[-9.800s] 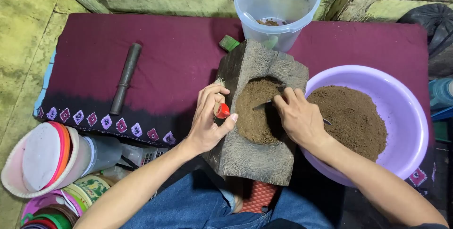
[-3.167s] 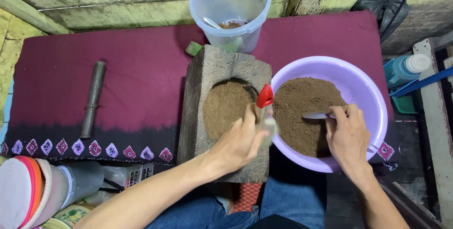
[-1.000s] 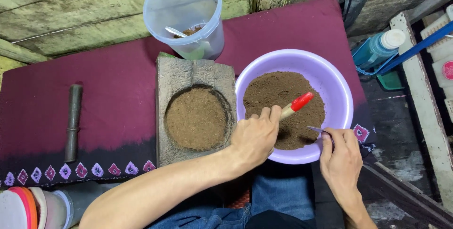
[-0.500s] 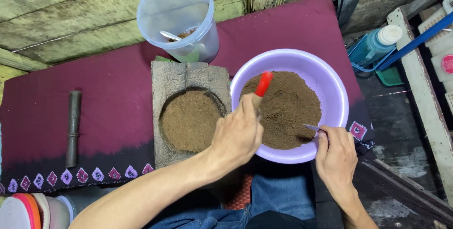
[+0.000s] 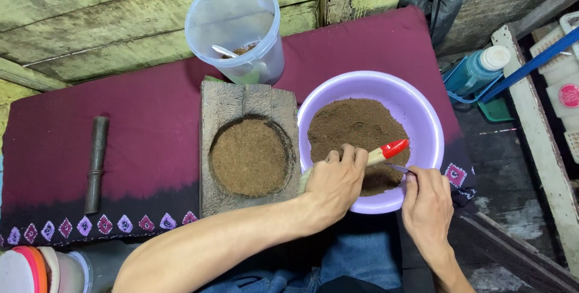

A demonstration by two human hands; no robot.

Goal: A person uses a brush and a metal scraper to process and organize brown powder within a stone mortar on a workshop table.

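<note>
**Brush and spoon at the powder bowl**

The left hand (image 5: 335, 181) is closed around a red-tipped brush (image 5: 386, 151); the right hand (image 5: 427, 205) pinches a thin metal tool (image 5: 398, 168). Both work over the purple bowl (image 5: 422, 118) of brown powder, which could spill if the rim is nudged. Left of them sits the wooden mould (image 5: 247, 148); beyond it, a clear container (image 5: 238, 27).

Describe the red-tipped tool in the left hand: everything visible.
The brush has a pale, wood-like handle ending in a glossy red tip. It lies at a shallow slant, red end pointing up and right over the brown powder in the lilac basin. The left hand wraps its middle; what look like pale bristles stick out on the hand's left side, by the wooden block. Whether they touch the basin's rim is unclear. The right hand is close beside it, holding a thin metal tool.
</note>
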